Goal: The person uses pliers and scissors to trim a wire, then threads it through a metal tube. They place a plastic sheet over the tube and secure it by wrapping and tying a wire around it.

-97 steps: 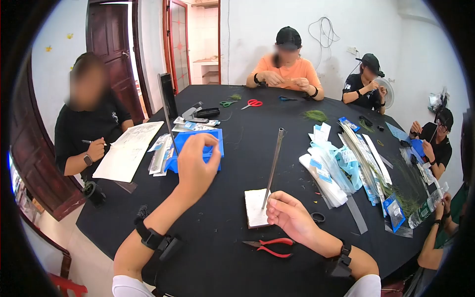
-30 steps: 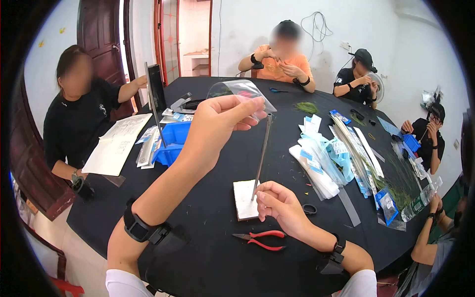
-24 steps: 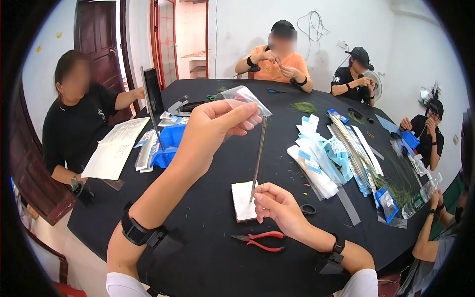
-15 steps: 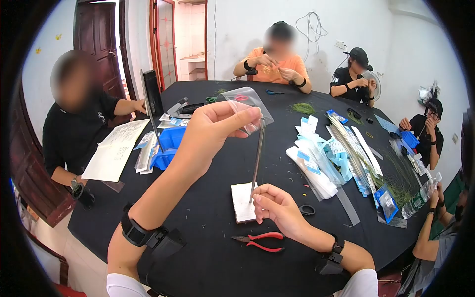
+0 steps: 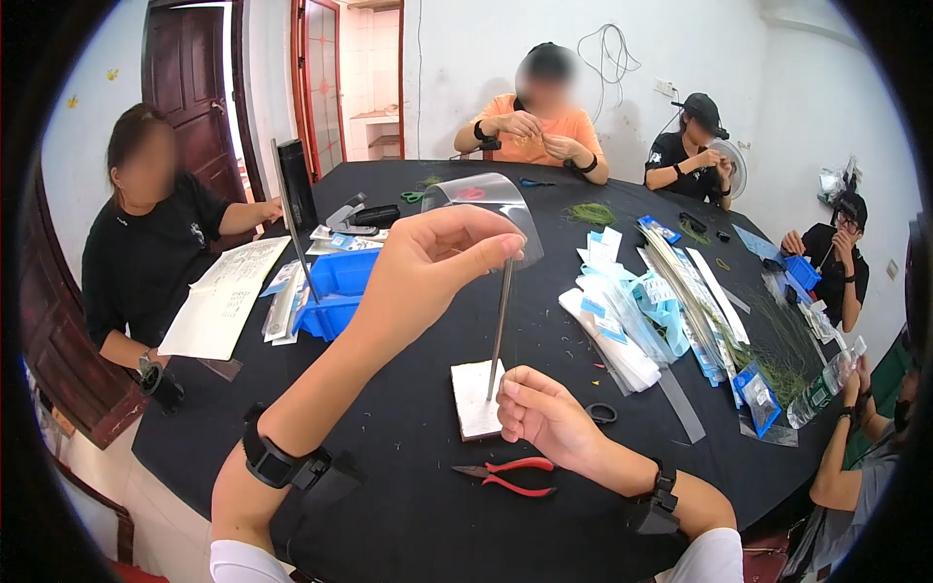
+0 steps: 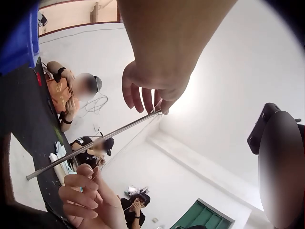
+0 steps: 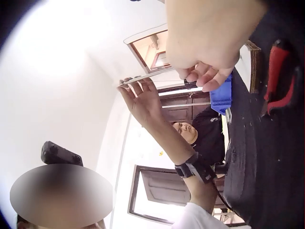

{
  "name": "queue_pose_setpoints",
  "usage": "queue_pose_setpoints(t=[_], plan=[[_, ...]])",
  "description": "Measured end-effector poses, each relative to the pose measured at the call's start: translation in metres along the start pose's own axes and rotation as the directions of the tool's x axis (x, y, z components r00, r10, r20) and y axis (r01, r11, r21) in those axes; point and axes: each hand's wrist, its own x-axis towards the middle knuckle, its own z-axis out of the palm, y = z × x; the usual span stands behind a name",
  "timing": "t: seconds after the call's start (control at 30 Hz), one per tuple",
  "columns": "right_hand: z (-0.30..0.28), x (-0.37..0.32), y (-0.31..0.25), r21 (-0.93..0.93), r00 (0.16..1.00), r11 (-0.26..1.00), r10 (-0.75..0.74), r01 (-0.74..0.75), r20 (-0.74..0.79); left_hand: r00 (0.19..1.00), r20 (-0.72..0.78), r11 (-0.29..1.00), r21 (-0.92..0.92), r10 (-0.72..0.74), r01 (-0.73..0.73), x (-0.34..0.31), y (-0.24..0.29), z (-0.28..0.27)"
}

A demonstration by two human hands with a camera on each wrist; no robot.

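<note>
Head view, read with both wrist views: the hands are well apart, one above the other. The left hand (image 5: 442, 257), raised, pinches a clear, curved plastic sheet (image 5: 494, 187) beside the upper end of a slender grey metal rod (image 5: 501, 335). The right hand (image 5: 552, 416), lower, has its fingers curled and pinches a thin pale strand (image 7: 167, 80) that reaches toward the left fingertips. The rod, slightly tilted, stands on a white rectangular block (image 5: 470, 413) on the black-covered bench (image 5: 408, 505). Red-handled metal pliers (image 5: 515, 477) lie near the block; farther left is a blue plastic tray (image 5: 335, 272), and, farther right, piled white and pale-blue packets (image 5: 622, 340).
</note>
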Motion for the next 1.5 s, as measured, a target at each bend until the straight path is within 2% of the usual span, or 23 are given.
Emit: queue_pose_setpoints(t=[0.07, 0.3, 0.6, 0.87, 1.1, 1.2, 1.33, 1.5], plan=[[-0.002, -0.001, 0.000, 0.012, 1.000, 1.000, -0.015, 0.015, -0.007, 1.000, -0.002, 0.999, 0.025, 0.022, -0.022, 0.000, -0.003, 0.001], [-0.004, -0.002, 0.000, 0.072, 0.993, 0.994, -0.081, 0.087, -0.089, 0.997, 0.031, 0.996, 0.063, -0.066, 0.064, -0.006, -0.005, 0.001], [-0.014, 0.001, -0.002, 0.105, 0.982, 0.978, -0.176, 0.183, -0.072, 0.998, 0.020, 0.992, 0.108, -0.067, 0.064, -0.012, -0.016, 0.003], [-0.011, -0.003, -0.003, 0.114, 0.985, 0.979, -0.162, 0.168, -0.057, 0.998, 0.049, 0.992, 0.123, -0.031, 0.024, -0.013, -0.021, 0.004], [-0.011, 0.000, -0.001, 0.108, 0.989, 0.984, -0.139, 0.144, -0.048, 0.982, 0.097, 0.978, 0.145, -0.163, 0.148, -0.021, -0.034, 0.009], [-0.011, 0.002, -0.001, 0.118, 0.989, 0.982, -0.144, 0.148, -0.042, 0.979, 0.110, 0.972, 0.177, -0.172, 0.151, -0.025, -0.041, 0.010], [-0.012, 0.001, -0.001, 0.112, 0.987, 0.981, -0.151, 0.156, -0.053, 0.993, 0.090, 0.974, 0.218, -0.076, 0.055, -0.028, -0.039, 0.016], [-0.013, 0.002, 0.000, 0.097, 0.985, 0.982, -0.158, 0.164, -0.064, 0.990, 0.076, 0.961, 0.258, -0.118, 0.094, -0.031, -0.040, 0.017]])
